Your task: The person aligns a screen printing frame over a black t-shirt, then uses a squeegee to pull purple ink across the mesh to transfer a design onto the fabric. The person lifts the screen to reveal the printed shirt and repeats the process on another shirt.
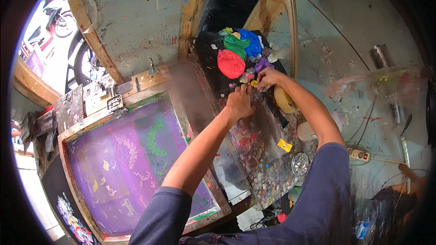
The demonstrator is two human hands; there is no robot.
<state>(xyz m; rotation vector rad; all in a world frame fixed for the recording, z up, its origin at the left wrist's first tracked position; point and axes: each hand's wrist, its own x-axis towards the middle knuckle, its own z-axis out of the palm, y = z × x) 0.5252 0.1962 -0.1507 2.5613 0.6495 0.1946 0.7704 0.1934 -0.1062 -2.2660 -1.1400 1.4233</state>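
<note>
Over the dark, paint-stained bench (265,122), my two hands are close together. My left hand (239,101) rests palm down, its fingers stretched away from me among small coloured scraps. Just to its right, my right hand (270,78) has bent fingers pinched down beside a small yellow lump (254,83); what they grip is too small to make out. Beyond them lie knotted-looking plastic bundles: a red one (231,64), a green one (236,44), a blue one (251,42) and a purple one (262,65). A round yellowish object (284,100) sits partly behind my right forearm.
A wooden screen-printing frame (221,199) with purple mesh lies to the left, hinged at its far edge. Near my right arm are a yellow packet (284,145), a round dish (300,164) of small bits and a power strip (359,154). Parked motorbikes (63,23) show outside.
</note>
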